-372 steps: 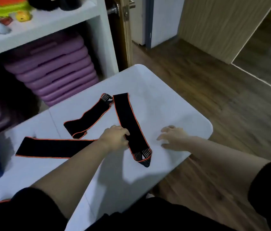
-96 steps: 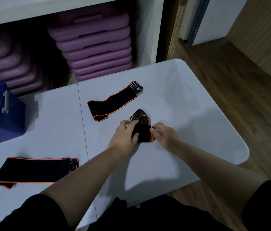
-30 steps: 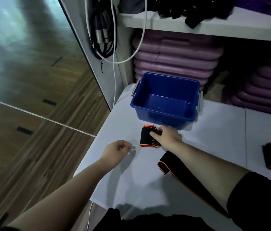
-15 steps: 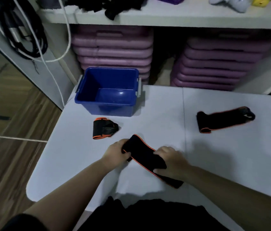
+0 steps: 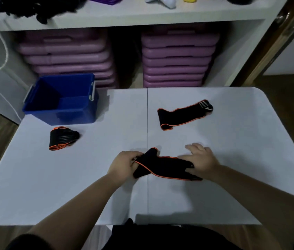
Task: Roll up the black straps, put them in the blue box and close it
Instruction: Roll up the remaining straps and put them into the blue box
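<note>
A black strap with orange edging (image 5: 162,166) lies flat on the white table (image 5: 88,177) near its front edge. My left hand (image 5: 122,164) pinches its left end, which is folded over. My right hand (image 5: 201,160) presses on its right end with fingers spread. A rolled-up strap (image 5: 62,138) sits on the table just in front of the open blue box (image 5: 75,109), outside it. A third strap (image 5: 184,113) lies unrolled further back on the right. The box looks empty inside; no lid is visible.
Behind the table stands a white shelf (image 5: 142,17) with stacks of purple step boards (image 5: 176,58) under it. A white cable (image 5: 1,49) hangs at the far left. Wooden floor shows on both sides of the table.
The view has shifted right over the table. The strap in my hands now lies more level, and my left hand has folded its left end over. The rolled strap stays by the box.
</note>
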